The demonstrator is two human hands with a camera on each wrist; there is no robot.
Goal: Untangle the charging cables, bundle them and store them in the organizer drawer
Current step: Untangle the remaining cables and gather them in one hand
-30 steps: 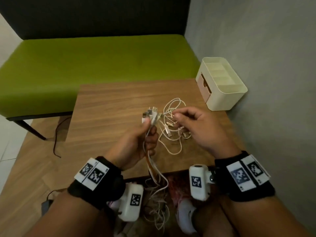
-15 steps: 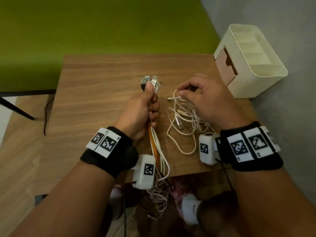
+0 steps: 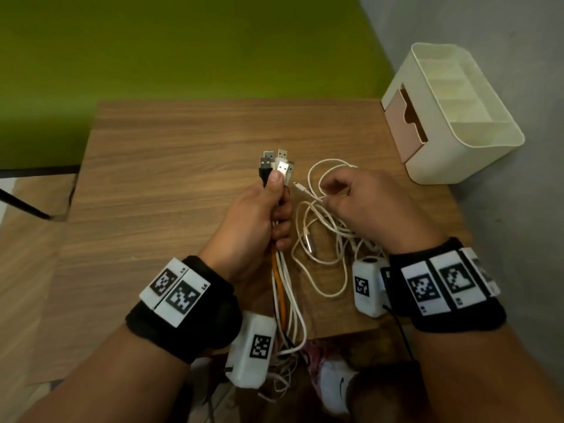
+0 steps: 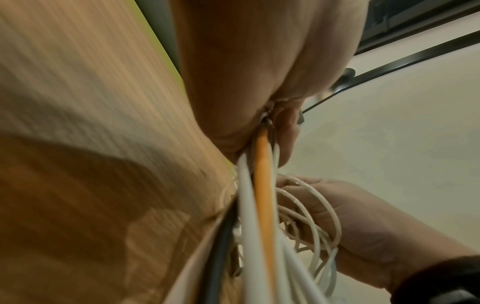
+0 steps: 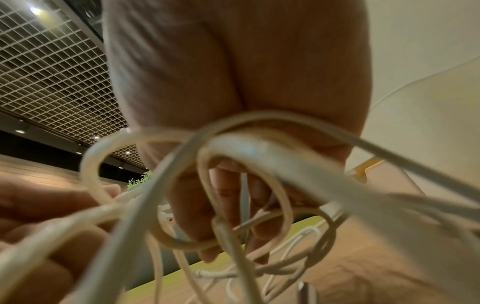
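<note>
Below your left hand point(image 3: 256, 221), orange, white and black leads trail off the table point(image 3: 171, 166) edge. That fist clamps the cable bundle point(image 3: 282, 288), USB plugs point(image 3: 276, 163) upright above it. Beside it, your right hand point(image 3: 363, 206) pinches a tangled white cable point(image 3: 317, 236). Beyond, cream organizer point(image 3: 457, 148), drawer point(image 3: 403, 123) ajar.

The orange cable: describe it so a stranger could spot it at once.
Start at the wooden table and find the left hand gripping a cable bundle. The orange cable hangs below that fist toward the table edge, the only coloured strand among white and black ones.
</note>
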